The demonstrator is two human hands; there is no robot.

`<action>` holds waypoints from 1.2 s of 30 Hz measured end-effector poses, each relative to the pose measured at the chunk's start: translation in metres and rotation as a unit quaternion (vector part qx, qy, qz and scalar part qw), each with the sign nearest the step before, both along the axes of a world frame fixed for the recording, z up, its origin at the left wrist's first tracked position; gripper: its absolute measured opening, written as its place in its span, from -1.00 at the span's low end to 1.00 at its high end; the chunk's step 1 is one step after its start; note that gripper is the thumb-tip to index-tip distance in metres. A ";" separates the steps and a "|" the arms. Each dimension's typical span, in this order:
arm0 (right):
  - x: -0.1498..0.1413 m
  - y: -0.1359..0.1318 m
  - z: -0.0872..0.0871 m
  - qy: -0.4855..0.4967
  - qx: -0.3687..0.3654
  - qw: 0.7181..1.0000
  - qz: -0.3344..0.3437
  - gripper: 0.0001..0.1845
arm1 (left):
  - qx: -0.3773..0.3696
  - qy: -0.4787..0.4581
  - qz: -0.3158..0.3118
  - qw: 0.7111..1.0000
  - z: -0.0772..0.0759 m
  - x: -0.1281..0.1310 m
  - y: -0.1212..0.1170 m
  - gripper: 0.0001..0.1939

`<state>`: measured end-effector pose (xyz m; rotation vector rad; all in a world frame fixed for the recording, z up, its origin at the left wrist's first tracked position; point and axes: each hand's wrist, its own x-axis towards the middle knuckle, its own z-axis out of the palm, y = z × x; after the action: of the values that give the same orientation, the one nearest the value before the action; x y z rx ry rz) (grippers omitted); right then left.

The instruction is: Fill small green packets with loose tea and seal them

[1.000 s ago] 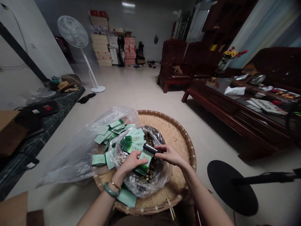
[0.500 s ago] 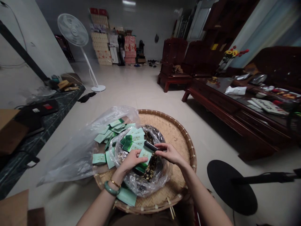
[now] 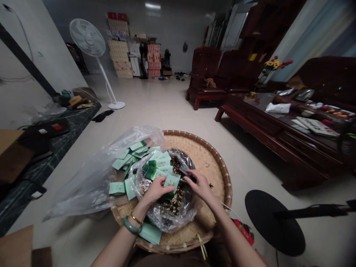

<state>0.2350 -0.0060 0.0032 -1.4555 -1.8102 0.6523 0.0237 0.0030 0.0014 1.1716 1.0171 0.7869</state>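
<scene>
My left hand point(image 3: 155, 191) pinches a pale green sachet point(image 3: 172, 180) between thumb and fingers, over an open clear plastic bag point(image 3: 171, 223). Inside that bag lies a dark and pale dried loose mix point(image 3: 175, 203), with more green sachets point(image 3: 163, 162) resting on top. My right hand point(image 3: 201, 186) is closed around a slim black clamp-like tool point(image 3: 186, 172), just right of the held sachet. Whether the tool touches the sachet I cannot tell. Several green sachets point(image 3: 133, 157) are heaped at the left on a large clear plastic sheet point(image 3: 91, 178).
A round woven bamboo tray point(image 3: 207, 152) carries the bag and sachets. A thin white cord point(image 3: 233, 211) runs near my right forearm. To the right stand a black round base point(image 3: 274, 222) and a dark wooden table point(image 3: 267, 129); a white fan point(image 3: 107, 79) is farther back.
My right hand has moved slightly right with the black tool, whose end no longer covers the sachet's top corner. The held sachet now lies flatter. The white cord has come into view.
</scene>
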 end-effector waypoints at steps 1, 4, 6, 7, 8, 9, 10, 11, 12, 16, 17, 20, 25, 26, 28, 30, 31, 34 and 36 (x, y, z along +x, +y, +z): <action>-0.006 0.000 0.002 0.038 0.003 0.999 0.004 -0.73 | 0.007 0.006 -0.003 1.000 0.000 0.001 -0.001 -0.59; -0.023 -0.001 0.005 0.114 -0.008 0.993 0.013 -0.77 | 0.017 0.006 -0.012 1.000 0.002 0.006 -0.004 -0.60; -0.030 -0.002 0.005 0.137 -0.019 0.990 0.013 -0.74 | 0.022 -0.009 0.005 1.000 0.005 0.008 -0.004 -0.60; -0.031 -0.002 0.005 0.144 -0.023 0.989 0.015 -0.73 | 0.031 -0.013 0.022 0.999 0.007 0.008 -0.004 -0.62; -0.032 -0.003 0.004 0.150 -0.026 0.988 0.020 -0.73 | 0.044 -0.009 0.042 0.998 0.010 0.009 -0.003 -0.66; -0.033 -0.003 0.005 0.154 -0.030 0.987 0.025 -0.73 | 0.060 0.003 0.061 0.996 0.012 0.009 -0.003 -0.70; -0.033 -0.003 0.005 0.159 -0.038 0.986 0.028 -0.74 | 0.076 0.021 0.078 0.994 0.014 0.009 -0.002 -0.74; -0.032 -0.004 0.005 0.168 -0.053 0.984 0.028 -0.74 | 0.089 0.039 0.092 0.991 0.016 0.010 -0.001 -0.77; -0.032 -0.004 0.006 0.182 -0.072 0.980 0.026 -0.75 | 0.100 0.052 0.104 0.988 0.016 0.010 -0.001 -0.77; -0.031 -0.004 0.005 0.244 -0.130 0.961 -0.002 -0.74 | 0.121 0.056 0.135 0.982 0.013 0.015 -0.003 -0.75; -0.031 -0.004 0.005 0.249 -0.129 0.960 -0.010 -0.74 | 0.121 0.053 0.136 0.982 0.012 0.016 -0.004 -0.74; -0.032 -0.004 0.004 0.255 -0.125 0.959 -0.021 -0.73 | 0.125 0.058 0.137 0.981 0.009 0.017 -0.006 -0.70; -0.039 -0.003 0.002 0.334 -0.192 0.923 -0.006 -0.62 | 0.135 0.068 0.168 0.974 0.008 0.016 -0.004 -0.59; -0.041 -0.004 0.001 0.348 -0.200 0.916 0.003 -0.60 | 0.132 0.068 0.175 0.973 0.008 0.015 -0.004 -0.58; -0.042 -0.005 -0.003 0.356 -0.212 0.910 0.017 -0.58 | 0.126 0.069 0.176 0.974 0.008 0.015 -0.004 -0.58; -0.042 -0.006 -0.005 0.354 -0.230 0.906 0.016 -0.57 | 0.123 0.067 0.148 0.979 0.008 0.014 -0.004 -0.65; -0.041 -0.005 -0.005 0.355 -0.239 0.904 0.009 -0.56 | 0.124 0.064 0.133 0.981 0.008 0.013 -0.003 -0.70; -0.037 -0.003 -0.001 0.387 -0.243 0.889 -0.015 -0.54 | 0.113 0.022 0.173 0.978 0.010 0.007 0.004 -0.78; -0.035 0.000 0.002 0.427 -0.225 0.875 -0.033 -0.51 | 0.082 -0.063 0.284 0.953 0.012 0.000 0.012 -0.73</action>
<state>0.1999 -0.0059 0.0056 -1.1852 -0.9370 1.4739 0.0241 0.0149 0.0139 0.9530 1.2152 1.4052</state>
